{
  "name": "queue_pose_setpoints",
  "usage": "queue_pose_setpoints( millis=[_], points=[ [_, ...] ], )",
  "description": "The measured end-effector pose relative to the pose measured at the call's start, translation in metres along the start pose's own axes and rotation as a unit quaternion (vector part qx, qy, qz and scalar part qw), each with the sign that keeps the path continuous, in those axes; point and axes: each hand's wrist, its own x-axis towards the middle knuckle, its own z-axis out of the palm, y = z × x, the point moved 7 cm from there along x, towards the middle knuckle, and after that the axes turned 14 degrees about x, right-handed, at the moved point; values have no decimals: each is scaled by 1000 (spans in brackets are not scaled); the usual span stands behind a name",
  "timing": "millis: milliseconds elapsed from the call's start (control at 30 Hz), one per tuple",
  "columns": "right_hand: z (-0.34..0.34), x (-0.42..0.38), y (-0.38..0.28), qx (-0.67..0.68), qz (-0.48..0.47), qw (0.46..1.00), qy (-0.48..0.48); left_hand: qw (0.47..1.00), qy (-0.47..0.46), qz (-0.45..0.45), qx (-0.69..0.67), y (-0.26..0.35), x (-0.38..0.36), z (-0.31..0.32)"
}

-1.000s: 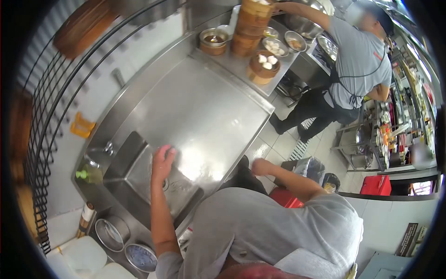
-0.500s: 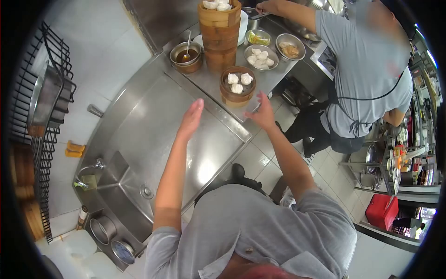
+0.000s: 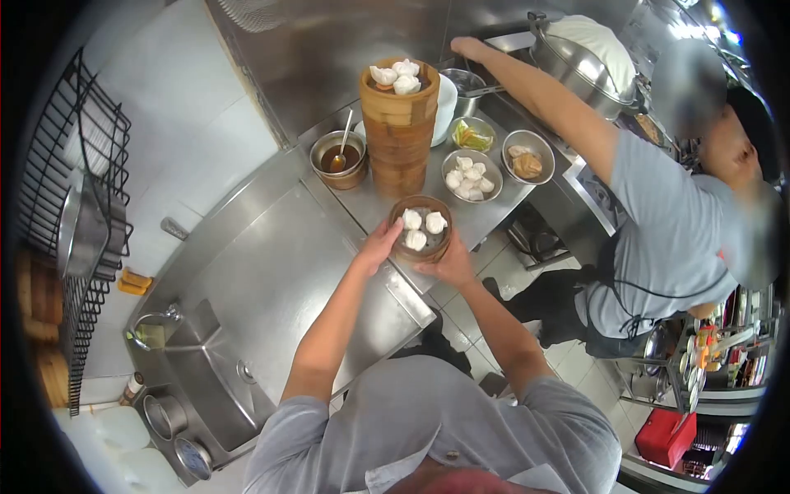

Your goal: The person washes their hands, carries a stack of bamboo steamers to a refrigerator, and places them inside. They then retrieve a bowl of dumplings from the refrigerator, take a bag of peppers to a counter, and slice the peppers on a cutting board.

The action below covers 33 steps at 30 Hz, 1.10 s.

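Note:
A small round bamboo steamer point(image 3: 421, 230) with three white dumplings sits between my two hands at the counter's front edge. My left hand point(image 3: 380, 247) is wrapped against its left side, and my right hand point(image 3: 448, 262) grips its lower right side. Right behind it rises a tall stack of bamboo steamers point(image 3: 398, 136), with more white dumplings in the top one. A metal bowl of white dumplings point(image 3: 471, 176) stands to the right of the stack, and a pot of brown sauce with a spoon point(image 3: 338, 159) to its left.
A co-worker in a grey shirt point(image 3: 675, 230) stands at the right, one arm stretched over the back of the counter near a lidded pot point(image 3: 580, 70). Bowls of sliced vegetables point(image 3: 472, 136) and brown food point(image 3: 527, 158) are nearby. A sink point(image 3: 226, 370) lies at the left.
Both my hands have closed in on the small steamer from either side and now hold it. The view has shifted. The co-worker's arm still reaches across the back.

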Motion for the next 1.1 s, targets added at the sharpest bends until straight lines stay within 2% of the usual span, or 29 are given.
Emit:
queue_pose_setpoints(
  millis=[33,100,200,300,400,467,533,667,833,1000,1100],
  points=[
    [-2,-3,-7,-71,32,997,-6,1000,-1,-10,16,-2,-9,3],
    [-6,-9,-34,-42,-4,999,-18,999,5,-12,44,11,-22,-5],
    [-10,-15,-57,-44,-57,997,-32,996,-8,36,79,41,-54,-12],
    [-29,-14,-137,-55,-83,994,-45,979,-17,94,182,126,-99,-20],
    [-61,9,-232,-46,-186,981,-18,971,-30,99,217,207,-122,-31],
    [-75,36,-276,-44,-238,970,-25,955,4,168,244,279,-131,-33],
    [-87,71,-305,-13,-228,973,-36,950,40,176,255,326,-117,-49],
    [-94,162,-335,5,-271,960,-73,922,118,214,299,394,-71,-76],
    [-83,232,-329,-5,-249,960,-130,937,163,161,262,399,-15,-102],
    [-69,258,-302,39,-218,959,-174,941,165,125,269,379,15,-120],
    [-68,257,-297,-23,-197,966,-163,940,163,123,272,369,21,-121]
  ],
)
